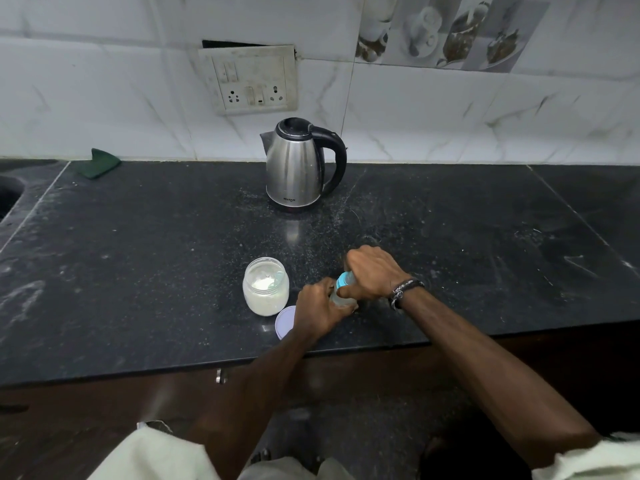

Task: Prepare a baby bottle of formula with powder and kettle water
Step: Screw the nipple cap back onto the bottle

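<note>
Pale fabric of the person's clothing fills the bottom edge, and from it two bare forearms reach up to the black stone counter. Far left on that counter, a sink cutout shows at the frame's edge, and a folded green cloth lies against the white tiled wall. Further right, near the counter's front, an open clear jar of white powder stands upright, a translucent scoop resting inside it. Its pale round lid lies flat just beside the jar, partly hidden by the left wrist. Behind, against the wall, a steel kettle with a black handle and closed lid stands below a wall socket plate. The left hand wraps its curled fingers around the lower body of the baby bottle, which stands on the counter just right of the jar. The right hand, a dark band on its wrist, closes its fingers over the bottle's top, clamped on the blue collar; whether a teat sits under the palm cannot be told.
</note>
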Available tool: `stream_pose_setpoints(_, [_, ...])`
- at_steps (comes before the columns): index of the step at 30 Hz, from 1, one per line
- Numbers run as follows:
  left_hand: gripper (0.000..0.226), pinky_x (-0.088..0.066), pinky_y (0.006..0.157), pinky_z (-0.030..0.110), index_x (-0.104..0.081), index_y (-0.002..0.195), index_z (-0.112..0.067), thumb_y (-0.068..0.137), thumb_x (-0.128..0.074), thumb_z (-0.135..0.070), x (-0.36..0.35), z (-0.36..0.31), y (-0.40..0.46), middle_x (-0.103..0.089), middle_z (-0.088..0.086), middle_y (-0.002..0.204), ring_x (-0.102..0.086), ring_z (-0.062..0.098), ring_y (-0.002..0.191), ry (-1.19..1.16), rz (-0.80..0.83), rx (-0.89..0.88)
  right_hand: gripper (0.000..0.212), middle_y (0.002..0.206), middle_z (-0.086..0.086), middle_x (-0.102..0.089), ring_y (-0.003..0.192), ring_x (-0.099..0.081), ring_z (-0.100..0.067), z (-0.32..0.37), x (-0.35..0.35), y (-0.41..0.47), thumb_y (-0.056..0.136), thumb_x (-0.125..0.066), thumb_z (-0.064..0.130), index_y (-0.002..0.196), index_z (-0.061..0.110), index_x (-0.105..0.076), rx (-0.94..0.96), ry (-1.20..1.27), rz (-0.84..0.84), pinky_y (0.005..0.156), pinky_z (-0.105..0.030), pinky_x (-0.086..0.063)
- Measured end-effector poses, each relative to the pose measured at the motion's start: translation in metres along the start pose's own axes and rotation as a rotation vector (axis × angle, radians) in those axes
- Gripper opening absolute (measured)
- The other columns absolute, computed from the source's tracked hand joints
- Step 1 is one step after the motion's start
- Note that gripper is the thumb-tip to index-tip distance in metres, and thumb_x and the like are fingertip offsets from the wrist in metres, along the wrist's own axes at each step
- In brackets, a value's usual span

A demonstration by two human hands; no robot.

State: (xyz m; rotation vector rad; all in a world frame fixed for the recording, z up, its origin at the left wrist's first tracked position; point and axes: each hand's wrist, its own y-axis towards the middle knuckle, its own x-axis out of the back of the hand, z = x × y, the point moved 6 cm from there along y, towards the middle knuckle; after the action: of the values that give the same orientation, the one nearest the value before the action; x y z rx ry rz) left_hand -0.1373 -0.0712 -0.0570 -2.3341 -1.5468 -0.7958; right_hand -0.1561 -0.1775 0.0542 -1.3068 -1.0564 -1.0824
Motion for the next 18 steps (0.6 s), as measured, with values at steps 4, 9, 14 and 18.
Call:
stream_pose_setpoints(4, [0.045, -0.052, 0.065, 0.035, -0.068, 0.089, -0.016, 0.062, -0.087, -0.047, 0.0, -0.002, 0.001, -0.073, -0.002, 0.078, -0.067, 0.016, 0.072, 0.031, -0.005, 0.006, 0.053, 0.059, 0.002, -0.039, 0.063, -0.046, -0.026, -0.002, -0.002, -0.005, 0.072, -0.071, 0.05, 0.056, 0.016, -0.033, -0.127, 0.122, -0.055, 0.055, -0.031, -0.029])
stream_pose_setpoints(9, [0.046, -0.054, 0.066, 0.039, -0.066, 0.083, -0.019, 0.06, -0.076, -0.059, -0.001, -0.001, -0.002, -0.073, -0.005, 0.077, -0.068, 0.011, 0.071, -0.057, -0.01, 0.023, 0.057, 0.079, -0.011, -0.061, 0.079, -0.062, -0.032, 0.0, -0.011, -0.011, 0.077, -0.067, 0.059, 0.061, 0.016, -0.033, -0.255, 0.182, -0.158, 0.062, -0.033, -0.038])
stream_pose_setpoints(14, [0.057, -0.054, 0.069, 0.039, -0.069, 0.089, -0.015, 0.058, -0.068, -0.063, 0.001, -0.004, -0.003, -0.074, -0.001, 0.08, -0.069, 0.018, 0.075, -0.061, -0.015, 0.026, 0.043, 0.092, -0.016, -0.068, 0.088, -0.065, -0.035, 0.006, -0.013, -0.01, 0.078, -0.066, 0.051, 0.072, 0.013, -0.048, -0.333, 0.197, -0.221, 0.069, -0.035, -0.046])
stream_pose_setpoints(18, [0.053, -0.053, 0.071, 0.036, -0.069, 0.092, -0.017, 0.06, -0.075, -0.059, 0.0, -0.006, -0.004, -0.075, -0.003, 0.081, -0.069, 0.015, 0.076, -0.038, 0.015, 0.046, 0.041, 0.099, -0.015, -0.068, 0.092, -0.066, -0.035, 0.008, -0.011, -0.007, 0.081, -0.064, 0.049, 0.09, 0.009, -0.062, -0.318, 0.114, -0.178, 0.074, -0.037, -0.05])
